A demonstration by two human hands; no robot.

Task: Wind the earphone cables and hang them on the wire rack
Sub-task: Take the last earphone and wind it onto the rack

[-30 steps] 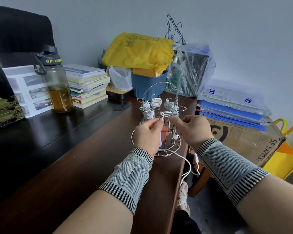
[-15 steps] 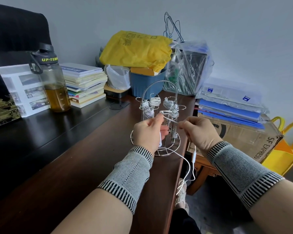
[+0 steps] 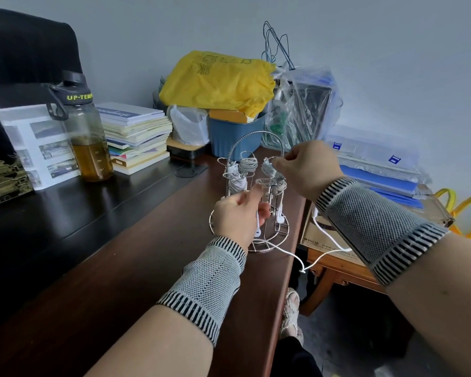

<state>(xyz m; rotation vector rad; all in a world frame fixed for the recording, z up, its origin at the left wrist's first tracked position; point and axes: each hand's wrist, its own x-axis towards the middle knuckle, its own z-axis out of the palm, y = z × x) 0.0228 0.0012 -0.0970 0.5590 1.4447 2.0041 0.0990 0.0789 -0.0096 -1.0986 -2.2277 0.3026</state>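
Left hand (image 3: 238, 217) pinching earbud end of earphone cable (image 3: 297, 257) before wire rack (image 3: 256, 186), anchoring; right hand (image 3: 307, 167) pinching cable above rack, likely for winding.

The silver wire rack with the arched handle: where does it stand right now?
In the head view the silver wire rack stands mid-frame near the brown desk's right edge, between both hands, before the blue plastic bin.

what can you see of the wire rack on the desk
The wire rack is shiny silver metal, upright near the brown desk's right edge: a round ring base, thin uprights ending in loops, an arched twisted handle on top. Wound white earphone cables hang on several loops. The left hand covers its front; the right hand reaches its top.
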